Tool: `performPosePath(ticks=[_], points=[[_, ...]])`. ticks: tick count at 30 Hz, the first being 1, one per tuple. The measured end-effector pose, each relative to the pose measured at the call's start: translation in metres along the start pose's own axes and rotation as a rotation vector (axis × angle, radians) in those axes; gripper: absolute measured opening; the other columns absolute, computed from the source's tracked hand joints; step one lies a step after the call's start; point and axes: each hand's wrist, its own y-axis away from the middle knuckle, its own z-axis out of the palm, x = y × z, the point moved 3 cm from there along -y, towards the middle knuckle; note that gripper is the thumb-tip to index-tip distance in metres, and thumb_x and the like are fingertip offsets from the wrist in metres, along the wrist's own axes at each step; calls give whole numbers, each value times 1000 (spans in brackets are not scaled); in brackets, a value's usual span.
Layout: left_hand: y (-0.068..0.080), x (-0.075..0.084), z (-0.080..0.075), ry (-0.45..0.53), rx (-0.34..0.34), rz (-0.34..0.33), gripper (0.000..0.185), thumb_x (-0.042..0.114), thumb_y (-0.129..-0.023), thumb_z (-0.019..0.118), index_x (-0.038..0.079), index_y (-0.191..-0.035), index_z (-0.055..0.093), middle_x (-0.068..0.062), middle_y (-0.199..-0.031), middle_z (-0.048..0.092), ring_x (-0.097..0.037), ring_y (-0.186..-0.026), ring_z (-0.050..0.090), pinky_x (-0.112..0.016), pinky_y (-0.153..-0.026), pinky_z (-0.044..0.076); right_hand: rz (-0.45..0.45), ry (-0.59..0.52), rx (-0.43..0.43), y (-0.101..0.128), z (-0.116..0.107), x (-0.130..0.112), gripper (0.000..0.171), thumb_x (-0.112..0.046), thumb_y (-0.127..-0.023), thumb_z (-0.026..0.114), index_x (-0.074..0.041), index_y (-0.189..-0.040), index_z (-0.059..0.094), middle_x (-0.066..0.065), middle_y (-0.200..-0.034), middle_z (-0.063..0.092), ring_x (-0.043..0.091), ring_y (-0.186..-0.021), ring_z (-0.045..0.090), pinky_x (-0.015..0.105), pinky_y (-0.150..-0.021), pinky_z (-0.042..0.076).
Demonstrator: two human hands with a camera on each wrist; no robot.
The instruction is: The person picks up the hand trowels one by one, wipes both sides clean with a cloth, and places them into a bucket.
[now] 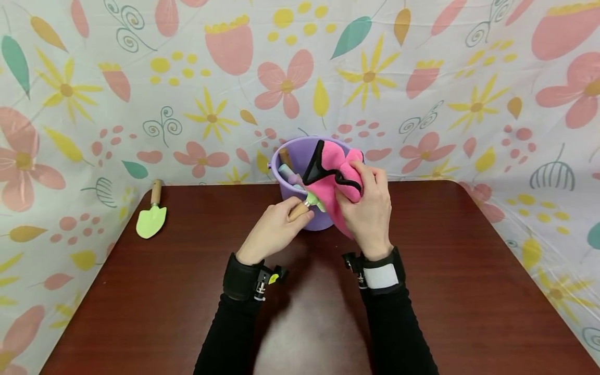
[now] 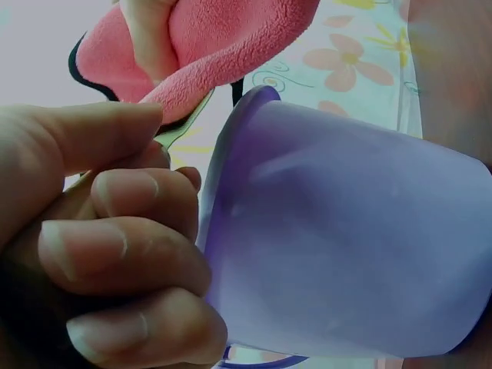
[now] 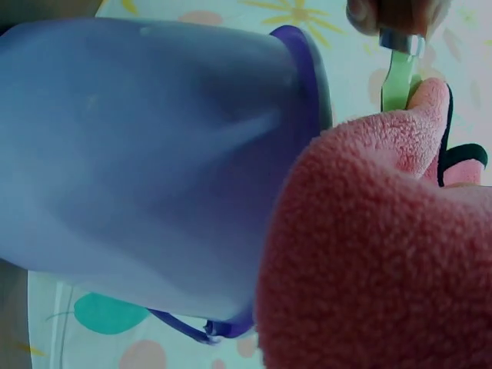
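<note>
Near the middle of the head view, my left hand (image 1: 269, 229) grips the wooden handle of a small garden tool (image 1: 298, 211) with a light green metal head. My right hand (image 1: 369, 216) holds a fuzzy pink cloth (image 1: 334, 156) with black edging, bunched around the green head. The cloth hides most of that head, so its shape cannot be told; a strip of green neck (image 3: 396, 83) shows in the right wrist view. Both hands are at the near rim of a purple bucket (image 1: 320, 221). In the left wrist view, curled fingers (image 2: 127, 250) stand beside the bucket wall (image 2: 346, 223).
Inside the bucket lie a wooden handle (image 1: 285, 157) and pale blue and lilac items (image 1: 292, 177). A green trowel (image 1: 151, 221) with a wooden handle lies at the table's back left edge. A flower-patterned cloth (image 1: 370, 52) hangs behind the brown table (image 1: 450, 271).
</note>
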Motion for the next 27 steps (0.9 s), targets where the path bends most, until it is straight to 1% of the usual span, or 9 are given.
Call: performPosePath(ticks=[5,10,15,18,23,27], points=[[0,0,0,-25,-11,0,34,37,-97,59,14,-77,45,7,-64,29,-6,-54,32,-26,-54,28,12,3,19,-2,-4,5,47,-16,-80,77,-11,-125,64,18,-109,53,30,-98,54,49,-81,46],[1,-2,-1,-21,-44,-8,32,37,-97,60,14,-78,48,6,-65,32,-6,-56,33,-26,-55,30,29,-12,52,-5,-9,10,45,-15,-81,75,-12,-124,65,18,-109,55,29,-100,54,47,-85,45],[1,-5,-4,-17,-65,-24,28,36,-96,62,16,-81,52,6,-65,36,-6,-57,36,-26,-56,32,48,-27,69,-8,-14,14,44,-9,-81,70,-9,-124,64,19,-109,55,29,-100,52,47,-84,44],[1,-7,-4,-6,-76,-25,28,36,-96,62,15,-80,52,6,-66,36,-7,-58,36,-26,-57,32,65,-25,72,-8,-16,17,44,-9,-80,69,-8,-124,64,19,-110,55,29,-101,52,46,-84,43],[1,-8,-3,21,-89,-30,31,36,-96,62,14,-79,50,5,-67,35,-7,-58,34,-26,-57,30,76,-11,83,-8,-21,17,44,-12,-81,70,-9,-125,64,19,-109,55,29,-101,52,46,-85,43],[2,-8,-6,41,-75,-43,30,36,-96,62,13,-79,51,5,-65,34,-8,-57,34,-27,-56,30,73,-12,104,-9,-25,14,45,-13,-80,71,-11,-125,64,18,-109,55,28,-102,53,46,-87,44]])
